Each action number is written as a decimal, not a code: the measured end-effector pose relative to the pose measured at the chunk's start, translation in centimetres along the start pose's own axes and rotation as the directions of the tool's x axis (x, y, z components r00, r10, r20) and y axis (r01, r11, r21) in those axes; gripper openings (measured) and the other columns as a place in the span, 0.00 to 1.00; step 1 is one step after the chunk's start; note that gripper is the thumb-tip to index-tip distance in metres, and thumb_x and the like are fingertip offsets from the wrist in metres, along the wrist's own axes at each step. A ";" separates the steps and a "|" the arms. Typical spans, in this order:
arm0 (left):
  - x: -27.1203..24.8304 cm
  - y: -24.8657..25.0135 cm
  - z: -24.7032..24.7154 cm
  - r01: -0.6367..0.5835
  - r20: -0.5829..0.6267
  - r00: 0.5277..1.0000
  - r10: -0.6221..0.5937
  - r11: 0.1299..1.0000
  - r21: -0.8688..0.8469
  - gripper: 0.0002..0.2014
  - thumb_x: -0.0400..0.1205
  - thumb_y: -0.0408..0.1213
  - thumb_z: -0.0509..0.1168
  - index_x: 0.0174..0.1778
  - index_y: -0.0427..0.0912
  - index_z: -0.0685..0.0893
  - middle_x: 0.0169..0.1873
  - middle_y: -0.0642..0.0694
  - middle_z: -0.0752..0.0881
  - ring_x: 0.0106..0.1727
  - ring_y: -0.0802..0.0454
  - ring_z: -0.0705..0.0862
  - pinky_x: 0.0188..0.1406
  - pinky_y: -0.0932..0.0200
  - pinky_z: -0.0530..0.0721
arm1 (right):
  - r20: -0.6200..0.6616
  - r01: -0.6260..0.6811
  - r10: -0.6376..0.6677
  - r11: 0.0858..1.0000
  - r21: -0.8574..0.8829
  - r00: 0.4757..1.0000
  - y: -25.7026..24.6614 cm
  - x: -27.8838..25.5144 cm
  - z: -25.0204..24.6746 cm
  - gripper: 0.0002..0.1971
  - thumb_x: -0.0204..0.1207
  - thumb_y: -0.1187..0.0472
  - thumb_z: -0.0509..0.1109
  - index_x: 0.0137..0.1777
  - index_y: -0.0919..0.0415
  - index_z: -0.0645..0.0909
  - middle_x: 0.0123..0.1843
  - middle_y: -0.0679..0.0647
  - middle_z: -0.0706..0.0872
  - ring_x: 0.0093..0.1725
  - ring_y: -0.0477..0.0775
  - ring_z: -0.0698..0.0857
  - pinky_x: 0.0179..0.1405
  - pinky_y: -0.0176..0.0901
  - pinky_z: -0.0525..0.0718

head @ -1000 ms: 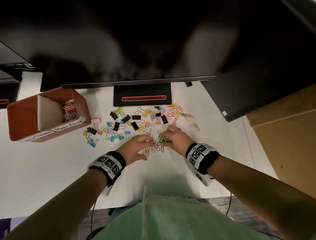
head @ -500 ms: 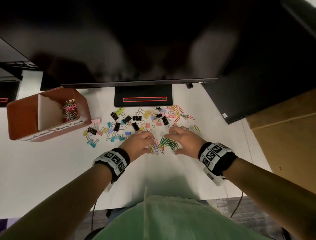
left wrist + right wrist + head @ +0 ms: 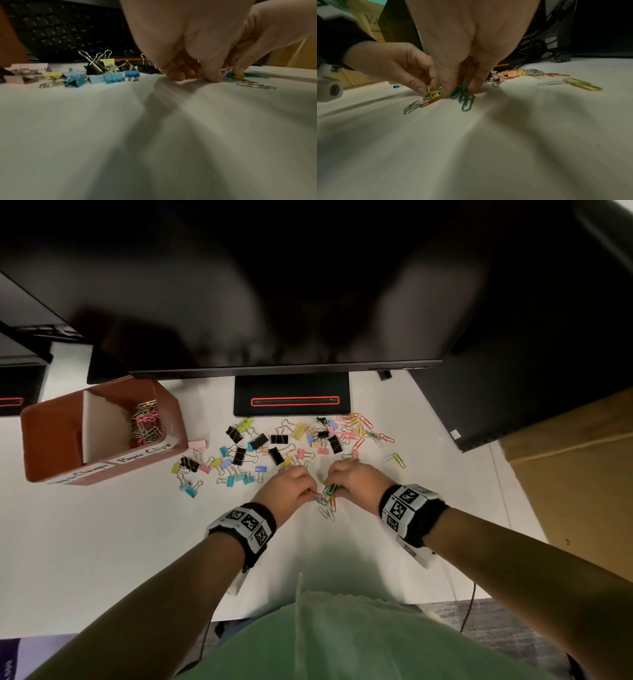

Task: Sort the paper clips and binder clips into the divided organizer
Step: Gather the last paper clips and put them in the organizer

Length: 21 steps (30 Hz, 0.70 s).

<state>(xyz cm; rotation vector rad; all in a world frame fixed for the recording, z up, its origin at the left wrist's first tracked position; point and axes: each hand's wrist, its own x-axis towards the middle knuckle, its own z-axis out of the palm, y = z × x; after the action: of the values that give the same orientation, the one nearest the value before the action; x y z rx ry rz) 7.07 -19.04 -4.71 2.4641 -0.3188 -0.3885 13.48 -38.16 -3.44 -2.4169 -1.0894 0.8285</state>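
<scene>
A small heap of coloured paper clips (image 3: 328, 498) lies on the white table between my hands. My left hand (image 3: 312, 494) pinches clips at the heap's left side, gripping an orange one (image 3: 193, 76) against the table. My right hand (image 3: 331, 487) pinches a bunch of green paper clips (image 3: 464, 94) with thumb and fingers. Binder clips (image 3: 239, 455) in black and pastel colours lie scattered just beyond my hands. More paper clips (image 3: 359, 429) lie at the back right. The red-brown divided organizer (image 3: 51, 440) stands at the left, with paper clips (image 3: 146, 422) in its right compartment.
A dark monitor (image 3: 274, 285) overhangs the table, and its stand base (image 3: 291, 398) sits behind the clips. A black case (image 3: 513, 371) and a cardboard box (image 3: 575, 467) flank the right side. Two loose clips (image 3: 395, 458) lie right of my right hand.
My hands have drawn together over the heap. Their fingers, spread on the table half a second ago, now curl and pinch paper clips.
</scene>
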 end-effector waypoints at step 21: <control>-1.7 -2.7 -2.7 0.069 -0.029 0.997 -0.065 0.977 0.201 0.09 0.73 0.20 0.67 0.46 0.34 0.83 0.42 0.35 0.84 0.44 0.37 0.83 0.43 0.48 0.86 | 0.004 -0.111 0.115 0.971 -0.212 0.993 -1.6 1.7 -1.4 0.13 0.81 0.57 0.61 0.59 0.60 0.82 0.59 0.58 0.84 0.61 0.61 0.78 0.61 0.51 0.75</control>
<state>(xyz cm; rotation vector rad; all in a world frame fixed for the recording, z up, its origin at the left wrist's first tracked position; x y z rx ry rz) 6.76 -14.95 -3.98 2.6821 -0.2784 -0.3726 14.38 -36.01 -2.16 -2.6748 -1.1048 0.8058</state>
